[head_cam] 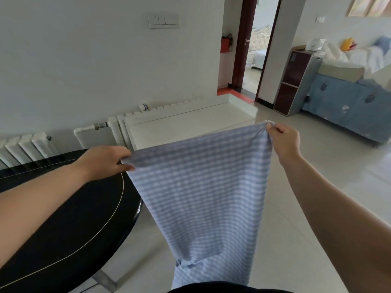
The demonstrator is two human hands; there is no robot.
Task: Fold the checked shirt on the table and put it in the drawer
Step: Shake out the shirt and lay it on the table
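Note:
The blue-and-white checked shirt (203, 191) hangs in the air in front of me, stretched between both hands, its lower part dropping out of the bottom of the view. My left hand (105, 161) pinches its top left corner above the edge of the black round table (63, 218). My right hand (283, 142) pinches the top right corner, held higher and over the floor. No drawer is plainly visible.
A white low cabinet (190, 121) stands ahead against the wall beside white radiators (25, 149). A dark doorway (249, 49) opens behind it. At the right are a small dark shelf unit (294, 81) and a sofa with a blue cover (349, 106). Pale floor tiles (296, 208) lie underfoot.

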